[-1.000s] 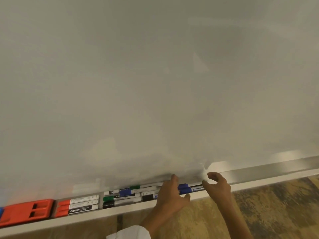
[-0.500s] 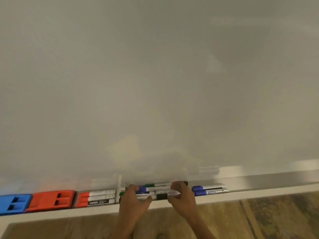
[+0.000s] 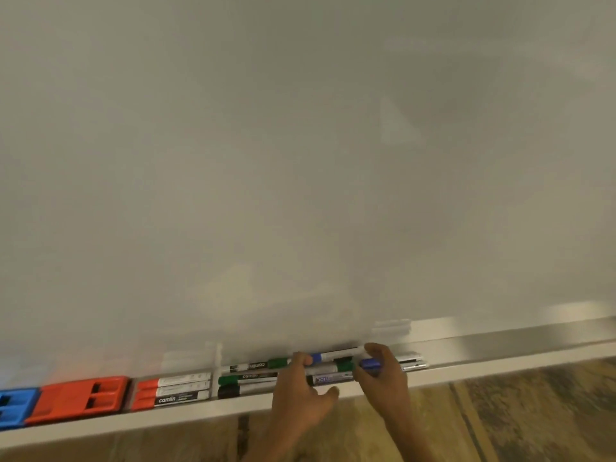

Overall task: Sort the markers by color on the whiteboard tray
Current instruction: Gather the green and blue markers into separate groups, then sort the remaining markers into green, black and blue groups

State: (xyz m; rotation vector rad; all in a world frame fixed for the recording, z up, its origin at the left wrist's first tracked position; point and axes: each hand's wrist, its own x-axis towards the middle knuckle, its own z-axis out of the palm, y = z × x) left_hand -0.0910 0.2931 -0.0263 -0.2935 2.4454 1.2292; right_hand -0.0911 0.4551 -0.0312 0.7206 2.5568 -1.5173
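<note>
The whiteboard tray (image 3: 500,365) runs along the bottom of the whiteboard. At its left lie three red markers (image 3: 170,390). Beside them are green markers (image 3: 248,379) and a black marker (image 3: 230,392). A blue-capped marker (image 3: 336,355) sits slightly above the pile, pinched at its ends between my left hand (image 3: 296,391) and my right hand (image 3: 383,378). A purple-labelled marker (image 3: 331,378) lies between my hands. More blue markers (image 3: 411,361) lie just right of my right hand, partly hidden by it.
A red eraser (image 3: 80,398) and a blue eraser (image 3: 15,406) sit at the tray's left end. The bare whiteboard (image 3: 300,161) fills the view above. Patterned wooden floor (image 3: 516,421) shows below the tray.
Both hands have moved left from the blue markers to the mixed pile, and now pinch a blue-capped marker raised at the top of it. The view has shifted left, revealing the blue eraser.
</note>
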